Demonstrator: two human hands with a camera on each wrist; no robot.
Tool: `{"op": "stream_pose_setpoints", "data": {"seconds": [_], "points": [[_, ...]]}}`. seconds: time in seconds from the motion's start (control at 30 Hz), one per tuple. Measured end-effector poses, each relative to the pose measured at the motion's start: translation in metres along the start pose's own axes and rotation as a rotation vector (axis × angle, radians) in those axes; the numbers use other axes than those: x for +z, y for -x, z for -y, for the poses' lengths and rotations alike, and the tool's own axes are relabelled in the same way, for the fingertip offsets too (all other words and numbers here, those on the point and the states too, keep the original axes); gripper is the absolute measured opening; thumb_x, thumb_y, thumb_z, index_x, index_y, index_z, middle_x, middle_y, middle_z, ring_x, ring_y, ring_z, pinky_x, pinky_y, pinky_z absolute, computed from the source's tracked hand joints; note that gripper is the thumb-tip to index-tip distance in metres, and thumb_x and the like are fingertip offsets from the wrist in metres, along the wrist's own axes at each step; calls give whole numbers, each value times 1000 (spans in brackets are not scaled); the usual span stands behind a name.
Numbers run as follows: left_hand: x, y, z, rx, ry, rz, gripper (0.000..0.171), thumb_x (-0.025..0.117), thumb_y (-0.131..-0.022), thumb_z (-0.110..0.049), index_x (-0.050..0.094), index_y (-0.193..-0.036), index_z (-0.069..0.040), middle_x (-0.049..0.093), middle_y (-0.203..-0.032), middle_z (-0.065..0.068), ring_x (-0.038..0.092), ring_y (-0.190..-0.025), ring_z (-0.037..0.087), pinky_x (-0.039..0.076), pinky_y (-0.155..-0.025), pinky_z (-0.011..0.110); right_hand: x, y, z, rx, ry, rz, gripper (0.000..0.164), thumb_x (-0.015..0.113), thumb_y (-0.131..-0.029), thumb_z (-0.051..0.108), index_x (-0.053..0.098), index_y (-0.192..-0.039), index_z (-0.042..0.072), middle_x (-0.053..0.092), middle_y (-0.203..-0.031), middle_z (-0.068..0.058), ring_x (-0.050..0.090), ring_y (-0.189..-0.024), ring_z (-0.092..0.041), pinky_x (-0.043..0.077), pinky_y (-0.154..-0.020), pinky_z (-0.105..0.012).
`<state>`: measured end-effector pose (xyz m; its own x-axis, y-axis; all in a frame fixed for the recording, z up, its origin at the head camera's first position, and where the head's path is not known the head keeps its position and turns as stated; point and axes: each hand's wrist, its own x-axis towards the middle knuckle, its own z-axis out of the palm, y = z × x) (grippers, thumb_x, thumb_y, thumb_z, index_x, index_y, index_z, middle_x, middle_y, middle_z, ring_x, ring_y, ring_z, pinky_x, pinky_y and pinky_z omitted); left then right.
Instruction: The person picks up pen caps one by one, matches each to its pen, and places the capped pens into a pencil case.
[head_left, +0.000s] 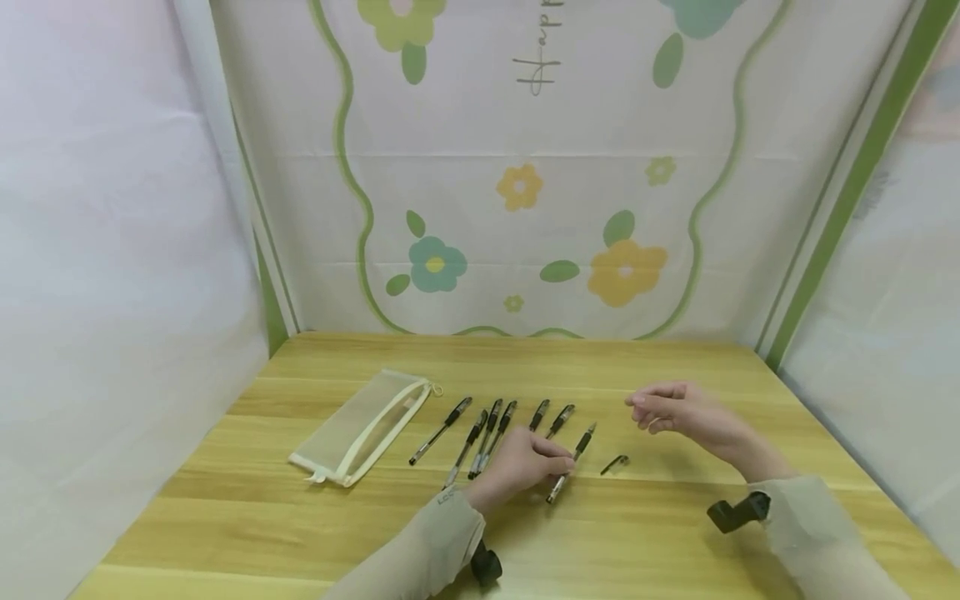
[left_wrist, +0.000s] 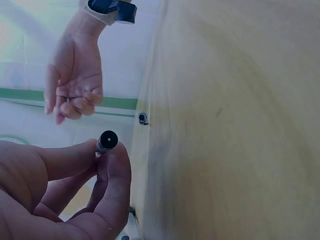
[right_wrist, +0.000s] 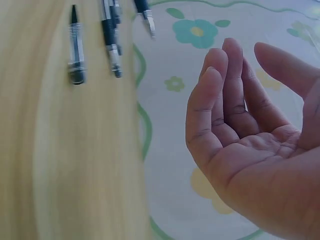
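Observation:
My left hand (head_left: 521,462) pinches an uncapped black gel pen (head_left: 582,443) between thumb and fingers, its tip slanting up and away to the right. In the left wrist view the pen's round black end (left_wrist: 108,140) faces the camera between thumb and forefinger. A small black pen cap (head_left: 616,463) with a clip lies on the table just right of this pen. Beyond the cap, my right hand (head_left: 693,421) hovers over the table with fingers loosely bent. Its palm (right_wrist: 255,160) holds nothing in the right wrist view.
Several capped black pens (head_left: 442,429) lie in a loose row left of and behind my left hand, which partly covers some. A cream mesh zip pouch (head_left: 348,421) lies at the left, its zip side gaping. Flowered cloth (head_left: 465,192) hangs behind the wooden table (head_left: 600,542).

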<state>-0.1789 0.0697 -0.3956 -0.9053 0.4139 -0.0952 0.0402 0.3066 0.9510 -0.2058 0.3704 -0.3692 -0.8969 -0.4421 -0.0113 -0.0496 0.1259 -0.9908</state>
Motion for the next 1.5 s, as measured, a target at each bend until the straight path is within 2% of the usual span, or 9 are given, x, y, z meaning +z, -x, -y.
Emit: {"op": "stream_pose_setpoints", "data": {"seconds": [0.1,0.3,0.43,0.6,0.73,0.97,1.1,1.23,1.5], "points": [[-2,-1,1,-7,15,-4,5,78,-85,-12,80,-90,-11,72,-86,-4,66,-74,14,58,-67,32,-5,1,4,-19,43,1,24,56,-102,13,67,-115,-4,68,-101,-13,66,-93,-29,56,-83,-44],[-7,-2,4,15,136,39,12,76,-87,-13,78,-96,-5,73,-89,1,69,-76,18,58,-79,35,-12,1,-1,29,181,24,27,61,-99,17,66,-114,-5,63,-101,-31,59,-95,-49,54,-83,-52],[-7,-2,6,7,191,41,12,77,-87,-15,78,-96,-7,73,-90,3,70,-78,20,58,-81,35,-14,2,-11,52,270,34,30,66,-96,18,66,-114,-6,63,-101,-33,60,-90,-48,55,-78,-52],[-9,-5,8,4,253,26,14,76,-87,-12,77,-98,-3,73,-93,9,70,-79,22,58,-80,36,-10,0,-21,50,322,72,30,73,-91,17,68,-111,-6,68,-101,-24,64,-84,-40,58,-70,-46],[-10,-4,8,0,265,34,16,76,-87,-13,77,-99,-2,73,-95,10,70,-79,20,58,-80,36,-8,-3,-30,30,322,123,26,75,-89,11,69,-109,-5,69,-99,-21,66,-80,-34,59,-64,-42],[-13,-3,6,11,279,73,15,75,-88,-11,76,-100,-2,71,-96,8,69,-81,21,58,-79,36,-7,-11,-36,18,359,123,29,78,-84,12,70,-108,-2,70,-100,-19,66,-85,-29,58,-71,-35],[-14,-3,4,20,289,100,15,75,-88,-12,76,-101,-3,71,-96,10,69,-82,22,58,-78,34,-5,-14,-36,-7,381,141,29,80,-82,12,71,-107,-1,70,-98,-18,66,-84,-28,59,-67,-36],[-14,-2,2,16,291,97,15,75,-88,-12,76,-101,-3,71,-97,13,69,-82,22,58,-77,32,-2,-17,-38,-60,400,175,29,81,-81,12,72,-106,-1,71,-96,-17,67,-81,-28,59,-61,-38],[-17,-1,-1,14,300,105,19,75,-88,-13,74,-103,-1,71,-100,15,70,-83,23,58,-78,33,1,-21,-43,-87,413,202,29,84,-78,9,74,-103,-1,71,-94,-13,67,-77,-24,59,-64,-31]]}}
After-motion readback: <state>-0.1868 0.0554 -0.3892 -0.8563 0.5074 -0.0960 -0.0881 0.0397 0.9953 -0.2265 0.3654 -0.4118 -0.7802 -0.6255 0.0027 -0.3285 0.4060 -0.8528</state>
